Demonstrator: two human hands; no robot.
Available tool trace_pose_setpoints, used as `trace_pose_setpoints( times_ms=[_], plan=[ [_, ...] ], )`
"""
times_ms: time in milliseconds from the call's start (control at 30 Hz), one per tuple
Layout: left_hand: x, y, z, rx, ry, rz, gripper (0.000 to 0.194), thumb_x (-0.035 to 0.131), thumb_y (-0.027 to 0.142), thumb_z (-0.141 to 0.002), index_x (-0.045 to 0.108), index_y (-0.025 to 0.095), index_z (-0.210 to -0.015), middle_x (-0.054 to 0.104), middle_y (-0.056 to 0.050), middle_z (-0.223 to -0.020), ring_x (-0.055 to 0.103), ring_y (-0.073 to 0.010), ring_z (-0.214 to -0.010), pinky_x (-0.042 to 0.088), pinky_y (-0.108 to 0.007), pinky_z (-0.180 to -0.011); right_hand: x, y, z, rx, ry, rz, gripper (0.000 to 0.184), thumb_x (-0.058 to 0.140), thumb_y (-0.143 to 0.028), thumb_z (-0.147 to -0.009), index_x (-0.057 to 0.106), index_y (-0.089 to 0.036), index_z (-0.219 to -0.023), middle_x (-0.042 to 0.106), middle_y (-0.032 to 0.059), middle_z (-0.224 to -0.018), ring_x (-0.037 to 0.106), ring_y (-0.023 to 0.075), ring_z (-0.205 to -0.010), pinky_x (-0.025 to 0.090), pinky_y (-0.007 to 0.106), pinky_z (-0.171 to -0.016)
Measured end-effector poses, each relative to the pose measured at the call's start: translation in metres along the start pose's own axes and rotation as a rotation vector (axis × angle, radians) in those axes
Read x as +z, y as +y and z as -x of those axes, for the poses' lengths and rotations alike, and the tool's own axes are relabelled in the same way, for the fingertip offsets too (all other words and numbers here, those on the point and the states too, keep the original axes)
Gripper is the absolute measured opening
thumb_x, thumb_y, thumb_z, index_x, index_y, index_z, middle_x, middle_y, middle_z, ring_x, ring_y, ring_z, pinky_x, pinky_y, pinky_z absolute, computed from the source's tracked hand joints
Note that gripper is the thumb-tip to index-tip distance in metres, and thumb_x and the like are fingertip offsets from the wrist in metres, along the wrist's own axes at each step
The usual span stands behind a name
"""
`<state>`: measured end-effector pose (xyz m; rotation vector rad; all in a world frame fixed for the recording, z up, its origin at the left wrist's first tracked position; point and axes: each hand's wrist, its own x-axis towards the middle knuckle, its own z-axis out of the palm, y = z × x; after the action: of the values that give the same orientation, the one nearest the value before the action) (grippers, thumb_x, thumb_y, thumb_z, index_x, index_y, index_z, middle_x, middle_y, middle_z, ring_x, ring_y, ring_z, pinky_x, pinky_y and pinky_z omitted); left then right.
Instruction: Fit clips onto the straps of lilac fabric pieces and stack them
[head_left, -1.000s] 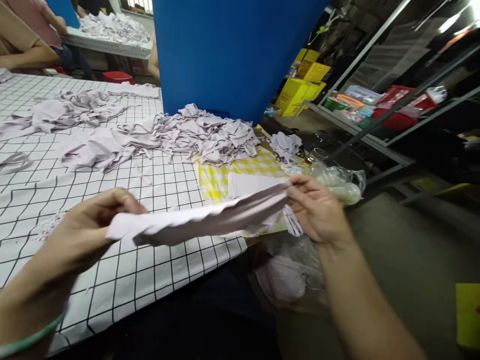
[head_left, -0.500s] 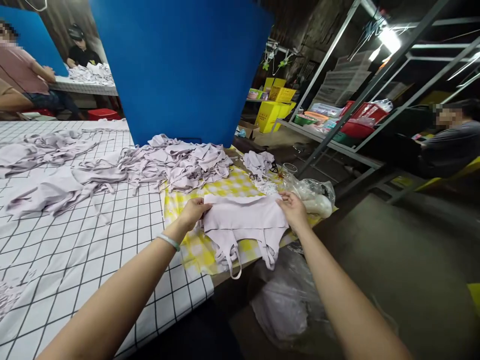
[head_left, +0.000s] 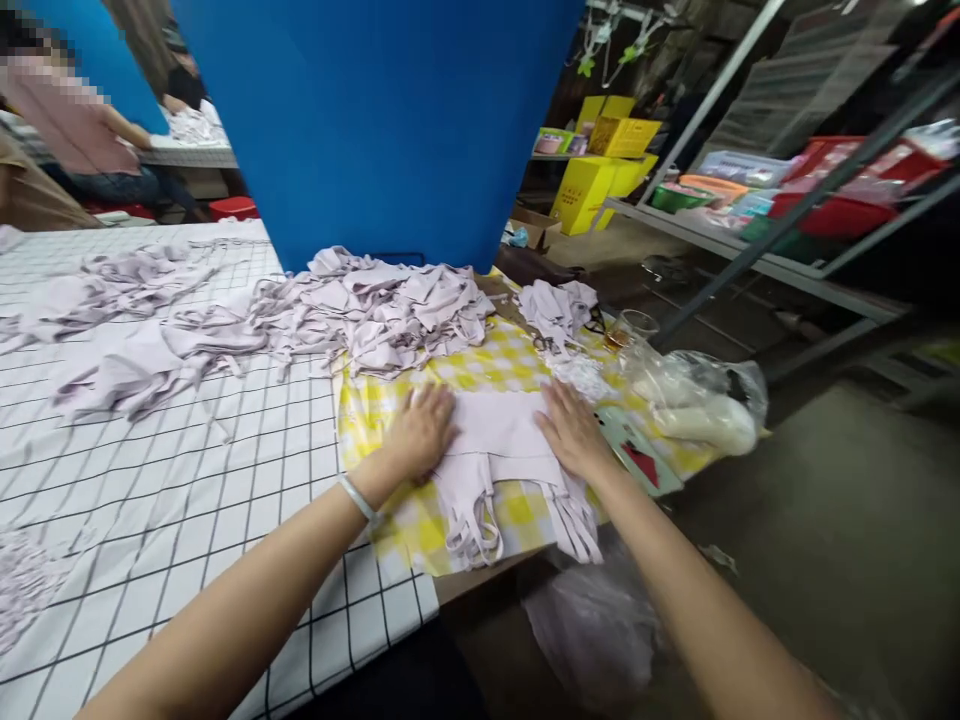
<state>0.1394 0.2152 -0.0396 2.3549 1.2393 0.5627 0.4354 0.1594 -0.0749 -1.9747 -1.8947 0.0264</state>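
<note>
Strappy pale lilac tops point(head_left: 499, 425), stacked flat, sit right between my hands, straps point(head_left: 480, 520) pointing toward me and hanging close to the counter's front edge. Left hand point(head_left: 424, 432): open, palm down, fingertips on the stack's left edge, light bracelet point(head_left: 357, 498) on the wrist. Right hand point(head_left: 574, 430): open, fingers spread, palm down along the right edge. Neither one grips anything; set wide, one per side.

Under the stack: yellow checked cloth point(head_left: 476, 370), laid over the white grid-covered counter point(head_left: 277, 450). Beyond my left hand, big messy pile of lilac garments point(head_left: 397, 310), more loose ones point(head_left: 142, 370) farther left. Past my right hand, small lilac bundle point(head_left: 555, 305), white scraps point(head_left: 581, 375) nearer. Just right of that hand, pale green flat item point(head_left: 637, 455) with a red patch, can't tell what exactly. Farther right, clear plastic bag point(head_left: 712, 420) around something white, plus a glass point(head_left: 636, 325) behind it. Blue panel point(head_left: 375, 130) stands behind the big pile. Below the counter edge, between my forearms, another translucent bag point(head_left: 592, 620). Metal rack point(head_left: 772, 265) with baskets off to the right; person in pink point(head_left: 82, 120) far left.
</note>
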Motion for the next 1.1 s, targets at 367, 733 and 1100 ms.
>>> trace_pose_setpoints(
  times_ms=[367, 733, 1100],
  plan=[
    [-0.056, -0.022, 0.082, -0.144, -0.118, 0.009, 0.072, 0.045, 0.055, -0.096, 0.029, 0.018, -0.155, 0.022, -0.016, -0.163, 0.012, -0.0346, -0.153, 0.013, -0.063, -0.121, 0.011, -0.068, -0.045, -0.133, 0.035, 0.138, 0.058, 0.037, -0.043, -0.085, 0.062, -0.014, -0.128, 0.058, 0.0249, -0.137, 0.046, 0.0454, -0.132, 0.031, 0.067, -0.107],
    [-0.120, -0.085, 0.210, -0.391, 0.461, 0.226, 0.047, 0.053, 0.042, -0.094, 0.052, 0.027, -0.139, 0.047, -0.012, -0.151, 0.035, -0.0337, -0.146, 0.034, -0.063, -0.116, 0.121, -0.540, -0.145, -0.445, -0.410, -0.391, 0.016, 0.056, -0.026, -0.091, 0.064, -0.016, -0.101, 0.064, 0.0171, -0.115, 0.058, 0.0266, -0.103, 0.043, 0.037, -0.085],
    [-0.171, -0.115, 0.267, -0.675, 0.744, 0.586, 0.040, 0.054, 0.047, -0.093, 0.058, 0.024, -0.125, 0.060, -0.010, -0.133, 0.057, -0.0264, -0.125, 0.050, -0.045, -0.104, 0.015, -0.407, 0.018, -0.700, -0.785, -0.643, 0.016, 0.053, -0.022, -0.091, 0.063, -0.021, -0.077, 0.062, 0.0009, -0.076, 0.057, 0.0153, -0.073, 0.043, 0.027, -0.068]
  ],
)
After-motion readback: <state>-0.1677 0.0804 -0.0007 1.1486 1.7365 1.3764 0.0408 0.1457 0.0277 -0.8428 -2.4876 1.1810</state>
